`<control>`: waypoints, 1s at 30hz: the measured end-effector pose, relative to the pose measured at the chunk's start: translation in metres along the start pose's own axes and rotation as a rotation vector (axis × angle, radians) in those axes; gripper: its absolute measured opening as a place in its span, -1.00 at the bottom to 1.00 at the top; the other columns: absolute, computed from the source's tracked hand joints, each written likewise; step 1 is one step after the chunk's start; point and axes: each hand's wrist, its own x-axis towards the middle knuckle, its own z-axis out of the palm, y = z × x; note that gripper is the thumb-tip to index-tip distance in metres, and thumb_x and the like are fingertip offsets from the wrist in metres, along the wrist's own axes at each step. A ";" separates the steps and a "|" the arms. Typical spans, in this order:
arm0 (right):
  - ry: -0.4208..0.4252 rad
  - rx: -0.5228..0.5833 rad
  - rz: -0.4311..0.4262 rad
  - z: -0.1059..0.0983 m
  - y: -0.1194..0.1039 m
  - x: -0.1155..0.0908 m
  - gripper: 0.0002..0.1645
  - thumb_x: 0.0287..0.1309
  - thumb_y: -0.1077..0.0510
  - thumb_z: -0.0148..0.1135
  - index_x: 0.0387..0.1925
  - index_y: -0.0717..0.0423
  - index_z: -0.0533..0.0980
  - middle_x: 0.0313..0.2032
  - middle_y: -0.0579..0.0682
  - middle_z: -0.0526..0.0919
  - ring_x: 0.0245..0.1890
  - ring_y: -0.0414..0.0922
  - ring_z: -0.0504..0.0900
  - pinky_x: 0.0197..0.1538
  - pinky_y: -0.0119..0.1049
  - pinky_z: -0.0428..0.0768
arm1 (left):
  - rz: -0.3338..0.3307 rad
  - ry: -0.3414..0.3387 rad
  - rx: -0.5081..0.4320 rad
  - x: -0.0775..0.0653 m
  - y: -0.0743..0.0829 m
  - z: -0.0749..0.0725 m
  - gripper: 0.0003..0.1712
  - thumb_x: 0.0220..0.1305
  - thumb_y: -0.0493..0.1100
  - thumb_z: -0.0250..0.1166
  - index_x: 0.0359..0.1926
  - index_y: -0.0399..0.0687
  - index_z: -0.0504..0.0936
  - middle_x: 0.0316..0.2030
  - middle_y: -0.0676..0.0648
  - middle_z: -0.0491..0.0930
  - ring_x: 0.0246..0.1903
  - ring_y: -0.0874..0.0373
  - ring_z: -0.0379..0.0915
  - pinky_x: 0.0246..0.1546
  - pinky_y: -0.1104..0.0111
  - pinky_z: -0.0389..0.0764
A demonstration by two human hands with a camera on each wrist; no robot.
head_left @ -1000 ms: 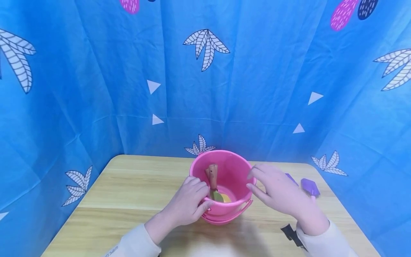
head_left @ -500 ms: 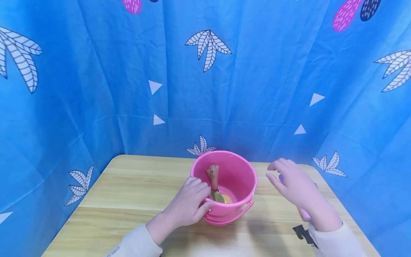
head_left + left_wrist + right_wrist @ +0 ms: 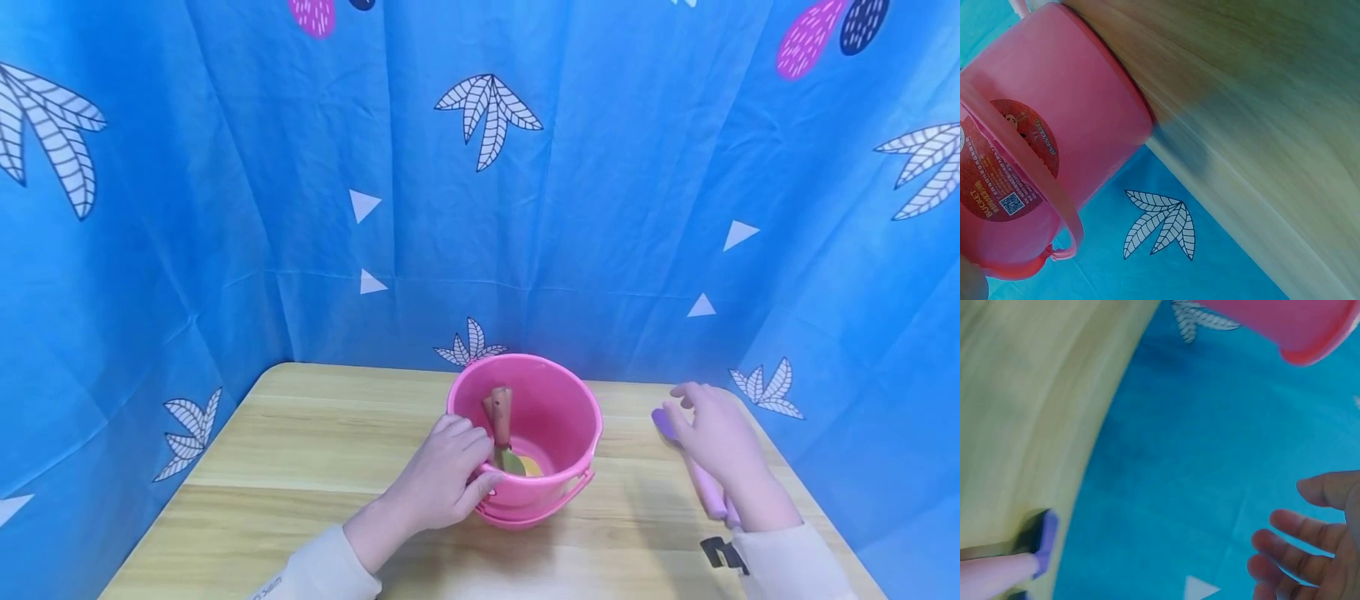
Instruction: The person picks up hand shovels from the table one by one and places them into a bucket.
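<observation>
A pink bucket [image 3: 551,408] stands upright on the table, its handle hanging down at the front. My left hand [image 3: 448,475] grips its near-left rim, thumb outside and fingers over the edge. Inside the bucket lean tools with brown wooden handles [image 3: 501,417], a green blade [image 3: 512,462] and something yellow [image 3: 531,467] at the bottom. To the right, my right hand [image 3: 720,437] hovers with fingers spread and nothing in them, over purple toy tools [image 3: 705,483] with light purple handles. Part of these tools is hidden under the hand.
The wooden table [image 3: 337,442] is bounded at the back and sides by a blue patterned curtain [image 3: 480,233]. In the left wrist view, a red round label [image 3: 1016,156] shows on the bucket's side, behind its handle.
My right hand has left the bucket's right rim and moved right, over the purple toy tools. My left hand has kept its grip on the rim.
</observation>
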 end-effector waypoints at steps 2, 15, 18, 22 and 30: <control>0.003 0.013 0.029 0.004 0.006 0.000 -0.46 0.46 -0.07 0.00 0.10 0.33 0.49 0.02 0.39 0.58 0.06 0.35 0.49 0.08 0.27 0.42 | 0.002 0.000 0.002 0.000 0.000 0.000 -0.68 0.48 0.21 0.01 -0.34 0.20 0.42 -0.41 0.23 0.35 -0.23 0.31 0.26 0.07 0.30 0.32; -0.061 0.016 0.161 0.024 0.036 -0.004 -0.39 0.45 -0.07 -0.02 0.16 0.43 0.41 0.05 0.49 0.53 0.01 0.42 0.51 0.01 0.30 0.46 | 0.015 0.028 0.008 -0.001 0.000 0.002 -0.69 0.48 0.20 0.02 -0.34 0.20 0.43 -0.41 0.23 0.36 -0.24 0.31 0.26 0.05 0.29 0.34; -0.090 0.007 0.185 0.027 0.044 -0.006 -0.37 0.44 -0.06 0.00 0.15 0.48 0.39 0.04 0.52 0.52 0.00 0.45 0.50 -0.01 0.30 0.46 | 0.008 0.024 0.003 0.000 0.000 0.002 -0.68 0.48 0.21 0.01 -0.34 0.19 0.44 -0.40 0.23 0.37 -0.24 0.31 0.26 0.05 0.30 0.33; -0.163 -0.002 0.240 0.031 0.055 -0.008 -0.33 0.43 -0.05 0.01 0.17 0.54 0.34 0.08 0.57 0.47 0.03 0.52 0.45 0.02 0.34 0.43 | -0.002 0.017 0.002 0.000 0.001 0.003 -0.67 0.48 0.23 0.01 -0.33 0.20 0.44 -0.39 0.23 0.37 -0.23 0.31 0.26 0.05 0.30 0.33; -0.309 -0.009 0.338 0.039 0.069 -0.013 -0.20 0.49 -0.21 -0.18 0.17 0.54 0.33 0.02 0.53 0.52 -0.07 0.46 0.53 -0.03 0.32 0.47 | -0.012 0.004 -0.009 0.000 0.001 0.001 -0.66 0.49 0.24 -0.01 -0.33 0.20 0.44 -0.40 0.23 0.37 -0.23 0.32 0.25 0.05 0.32 0.31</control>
